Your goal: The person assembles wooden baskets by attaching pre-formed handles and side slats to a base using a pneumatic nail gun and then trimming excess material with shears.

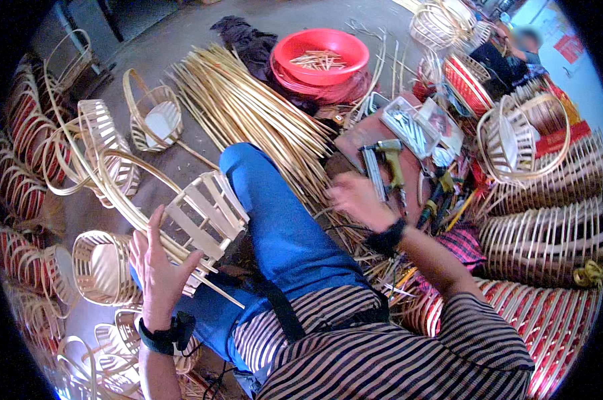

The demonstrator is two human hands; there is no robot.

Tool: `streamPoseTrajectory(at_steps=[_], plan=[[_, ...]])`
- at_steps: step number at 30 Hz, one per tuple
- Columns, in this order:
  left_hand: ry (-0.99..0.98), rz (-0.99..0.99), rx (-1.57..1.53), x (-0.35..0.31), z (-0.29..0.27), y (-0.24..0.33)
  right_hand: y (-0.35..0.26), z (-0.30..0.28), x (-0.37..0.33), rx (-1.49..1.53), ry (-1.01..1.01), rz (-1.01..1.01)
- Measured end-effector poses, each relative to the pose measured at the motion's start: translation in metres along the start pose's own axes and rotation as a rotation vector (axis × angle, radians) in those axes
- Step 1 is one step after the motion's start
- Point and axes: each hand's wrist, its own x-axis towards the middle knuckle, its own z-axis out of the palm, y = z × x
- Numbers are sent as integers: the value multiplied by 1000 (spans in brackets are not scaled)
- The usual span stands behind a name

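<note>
An unfinished basket (193,223) of pale wooden slats leans, tilted, against my left thigh. It has a long curved handle, and a thin strip sticks out below it. Its near rim lies between the thumb and stretched fingers of my left hand (158,267), which steadies it. Over the tools to the right, my right hand (360,200) is smeared by motion, its fingers unclear and nothing plainly in it. Just beyond it lies an olive-green staple gun (395,167) with a silver magazine; I see no certain contact between them.
A bundle of thin sticks (248,110) lies ahead, beside a red basin (321,57) holding short sticks. A clear box (408,127) of staple strips sits past the gun. Finished baskets (105,267) crowd the left; large stacked baskets (548,233) line the right. Another person (515,50) sits far right.
</note>
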Motion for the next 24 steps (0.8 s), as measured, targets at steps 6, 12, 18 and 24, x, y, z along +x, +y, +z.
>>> streamPoseTrajectory(at_steps=[6, 12, 18, 24], plan=[[-34, 9, 52, -2, -1, 14, 71, -204, -22, -1087, 821, 402], [-37, -19, 6, -5, 1, 13, 123, -265, -6, -1066, 836, 546], [-17, 1, -5, -2, 3, 17, 127, -293, -9, -873, 916, 373], [-8, -11, -14, 5, 5, 20, 73, -268, -37, -301, 740, 120]])
